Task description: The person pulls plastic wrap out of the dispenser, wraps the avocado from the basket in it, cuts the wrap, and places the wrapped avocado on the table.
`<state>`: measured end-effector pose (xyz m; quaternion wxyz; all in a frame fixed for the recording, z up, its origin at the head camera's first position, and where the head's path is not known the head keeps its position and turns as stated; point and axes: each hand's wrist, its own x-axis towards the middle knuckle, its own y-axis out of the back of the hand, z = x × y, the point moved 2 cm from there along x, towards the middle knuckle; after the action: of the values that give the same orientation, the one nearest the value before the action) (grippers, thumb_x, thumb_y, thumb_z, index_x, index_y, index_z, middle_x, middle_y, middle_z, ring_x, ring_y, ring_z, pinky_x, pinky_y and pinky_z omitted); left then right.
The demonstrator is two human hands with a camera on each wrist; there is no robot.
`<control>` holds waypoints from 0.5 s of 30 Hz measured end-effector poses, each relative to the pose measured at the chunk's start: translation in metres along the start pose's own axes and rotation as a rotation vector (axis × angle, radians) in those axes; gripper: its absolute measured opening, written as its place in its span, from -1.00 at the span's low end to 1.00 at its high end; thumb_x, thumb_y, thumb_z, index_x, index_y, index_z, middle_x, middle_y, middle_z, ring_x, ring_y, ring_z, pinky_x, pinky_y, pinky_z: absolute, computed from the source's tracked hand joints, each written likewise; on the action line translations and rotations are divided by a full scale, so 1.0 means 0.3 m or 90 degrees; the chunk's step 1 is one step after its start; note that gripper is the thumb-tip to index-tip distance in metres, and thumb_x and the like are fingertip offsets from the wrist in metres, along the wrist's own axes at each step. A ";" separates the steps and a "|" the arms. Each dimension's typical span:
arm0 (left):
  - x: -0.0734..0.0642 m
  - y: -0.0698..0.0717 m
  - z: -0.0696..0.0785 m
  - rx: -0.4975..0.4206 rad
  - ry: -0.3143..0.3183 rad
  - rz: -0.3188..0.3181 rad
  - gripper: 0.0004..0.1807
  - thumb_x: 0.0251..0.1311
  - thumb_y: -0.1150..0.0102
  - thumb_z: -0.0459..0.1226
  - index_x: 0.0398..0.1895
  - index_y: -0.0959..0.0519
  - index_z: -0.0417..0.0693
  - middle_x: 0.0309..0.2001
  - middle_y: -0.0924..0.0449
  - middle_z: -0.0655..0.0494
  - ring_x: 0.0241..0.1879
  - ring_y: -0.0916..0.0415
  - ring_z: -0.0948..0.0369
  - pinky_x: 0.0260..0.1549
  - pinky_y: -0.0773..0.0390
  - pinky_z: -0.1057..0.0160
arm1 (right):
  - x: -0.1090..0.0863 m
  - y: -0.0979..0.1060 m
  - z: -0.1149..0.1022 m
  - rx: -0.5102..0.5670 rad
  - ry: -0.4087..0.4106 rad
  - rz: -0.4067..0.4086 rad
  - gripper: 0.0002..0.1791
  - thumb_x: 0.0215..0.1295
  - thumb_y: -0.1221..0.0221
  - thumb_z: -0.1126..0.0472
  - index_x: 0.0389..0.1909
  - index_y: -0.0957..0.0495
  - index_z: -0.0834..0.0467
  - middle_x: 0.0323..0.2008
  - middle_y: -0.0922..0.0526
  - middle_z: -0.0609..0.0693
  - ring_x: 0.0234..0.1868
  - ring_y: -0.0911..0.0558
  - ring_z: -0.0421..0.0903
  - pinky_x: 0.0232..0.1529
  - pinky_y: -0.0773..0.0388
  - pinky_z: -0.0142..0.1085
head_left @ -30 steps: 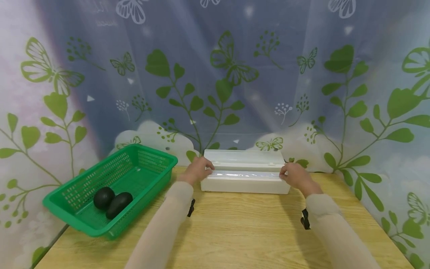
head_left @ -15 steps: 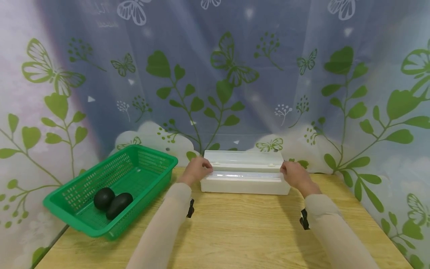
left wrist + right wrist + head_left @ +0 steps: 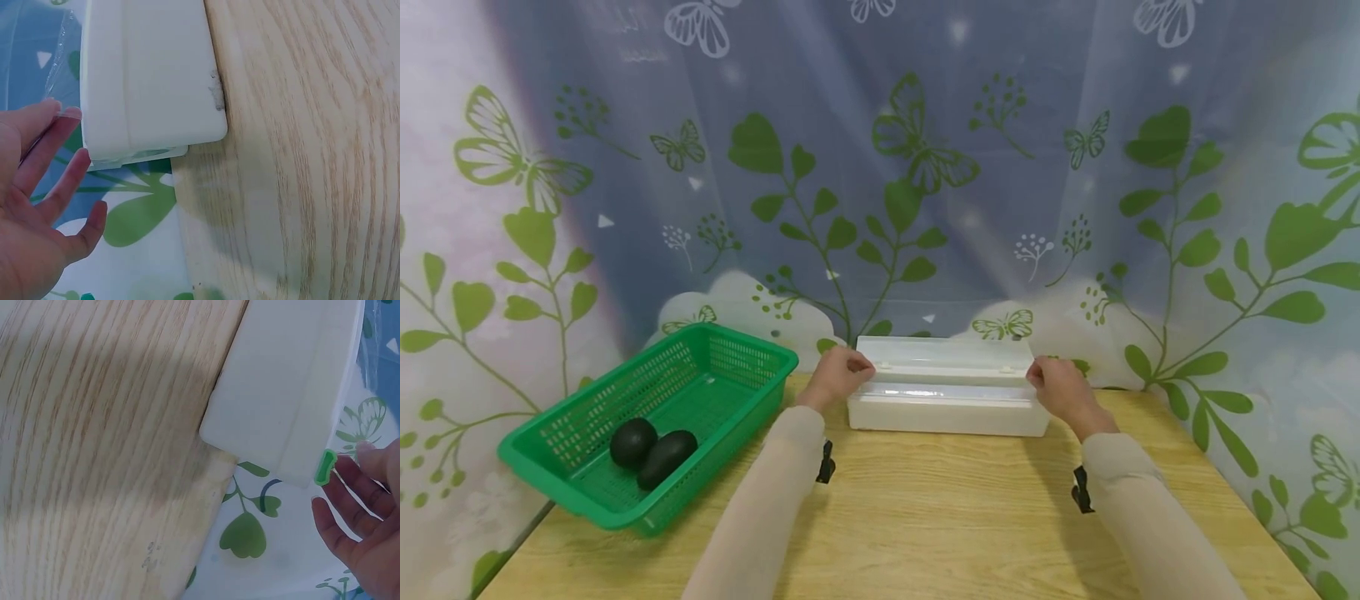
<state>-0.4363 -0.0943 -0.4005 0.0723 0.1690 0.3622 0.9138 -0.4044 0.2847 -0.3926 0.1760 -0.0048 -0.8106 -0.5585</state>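
Butterfly- and leaf-printed curtain [image 3: 842, 108] hangs behind a wood-grain counter [image 3: 955, 517], and I view both from afar. On the counter, against the curtain, sits my landmark, one long white box [image 3: 949, 418]. Its inside is hidden from me, and both wrist views cut its length off. Clear film [image 3: 60, 59] is hard to make out: a few creases and a bright streak along the box's top betray it, and I cannot tell where its lower edge ends. Both sleeves [image 3: 767, 500] run out of the picture in front of the box.

The box is plain and smooth, with one greyish scuff [image 3: 217, 90] near its left end, one small green piece [image 3: 325, 467] at its right end and one translucent lid [image 3: 943, 350] raised behind it.

Two hands are well apart: the left hand [image 3: 835, 380] at the box's left end, the right hand [image 3: 1063, 390] at its right end, each pinching the film between thumb and finger. One green basket [image 3: 730, 390] stands left of the box, holding two dark, rounded objects [image 3: 667, 460].
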 end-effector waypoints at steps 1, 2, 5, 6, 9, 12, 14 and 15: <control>0.000 0.001 -0.001 -0.003 0.000 -0.001 -0.82 0.39 -0.29 -0.26 -0.12 -0.78 -0.17 -0.08 -0.76 -0.08 -0.05 -0.69 0.00 0.01 -0.71 0.02 | -0.002 -0.001 0.002 0.004 -0.003 0.000 -0.87 0.48 -0.10 0.37 -0.20 -0.59 0.37 -0.32 -0.69 0.23 -0.29 -0.65 0.12 -0.17 -0.65 0.04; -0.001 0.002 0.000 -0.007 0.001 -0.003 -0.81 0.39 -0.28 -0.25 -0.11 -0.77 -0.17 -0.08 -0.76 -0.09 -0.05 -0.68 0.00 0.01 -0.71 0.02 | -0.003 -0.002 0.002 0.009 -0.006 0.001 -0.86 0.50 -0.08 0.36 -0.20 -0.57 0.36 -0.34 -0.67 0.20 -0.31 -0.63 0.09 -0.20 -0.63 0.02; -0.001 0.007 0.003 -0.023 0.001 -0.006 -0.80 0.40 -0.26 -0.26 -0.10 -0.76 -0.20 -0.07 -0.75 -0.12 -0.04 -0.68 -0.02 0.03 -0.70 0.01 | -0.006 -0.007 0.008 0.022 -0.015 0.001 -0.85 0.53 -0.05 0.34 -0.20 -0.53 0.34 -0.39 -0.59 0.15 -0.37 -0.54 0.03 -0.26 -0.57 -0.06; -0.001 0.009 0.003 -0.030 0.003 -0.008 -0.80 0.40 -0.26 -0.26 -0.10 -0.76 -0.21 -0.06 -0.75 -0.12 -0.03 -0.68 -0.02 0.04 -0.70 0.00 | -0.007 -0.009 0.010 0.025 -0.016 0.001 -0.85 0.54 -0.03 0.33 -0.19 -0.51 0.34 -0.40 -0.58 0.14 -0.38 -0.52 0.02 -0.27 -0.55 -0.07; 0.002 0.014 0.004 -0.051 0.001 -0.009 -0.79 0.39 -0.25 -0.27 -0.10 -0.75 -0.24 -0.07 -0.75 -0.16 -0.02 -0.68 -0.05 0.07 -0.68 -0.01 | -0.004 -0.013 0.015 0.038 -0.018 0.003 -0.83 0.56 0.00 0.32 -0.16 -0.49 0.35 -0.37 -0.57 0.16 -0.37 -0.51 0.01 -0.26 -0.56 -0.07; 0.005 0.020 0.004 -0.075 0.006 -0.012 -0.78 0.39 -0.24 -0.27 -0.11 -0.74 -0.25 -0.07 -0.75 -0.17 0.00 -0.67 -0.06 0.11 -0.66 -0.04 | -0.001 -0.009 0.013 0.054 -0.019 0.005 -0.82 0.57 0.01 0.32 -0.12 -0.48 0.39 -0.33 -0.59 0.22 -0.35 -0.52 0.03 -0.24 -0.58 -0.04; 0.007 0.024 0.008 -0.090 0.011 -0.016 -0.77 0.41 -0.21 -0.27 -0.10 -0.73 -0.27 -0.08 -0.76 -0.17 0.02 -0.67 -0.07 0.14 -0.64 -0.06 | 0.000 -0.001 0.006 0.064 -0.019 0.006 -0.81 0.57 0.02 0.33 -0.11 -0.47 0.42 -0.30 -0.59 0.26 -0.34 -0.52 0.05 -0.23 -0.58 -0.03; 0.007 0.026 0.009 -0.100 0.016 -0.020 -0.77 0.42 -0.20 -0.27 -0.10 -0.73 -0.28 -0.09 -0.76 -0.17 0.02 -0.67 -0.07 0.15 -0.64 -0.06 | 0.000 0.004 0.002 0.068 -0.020 0.007 -0.81 0.56 0.01 0.34 -0.10 -0.47 0.43 -0.30 -0.59 0.27 -0.33 -0.52 0.05 -0.23 -0.58 -0.03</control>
<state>-0.4375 -0.0977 -0.3928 0.0947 0.1454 0.2931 0.9402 -0.4045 0.2857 -0.3919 0.1662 -0.0085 -0.8418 -0.5135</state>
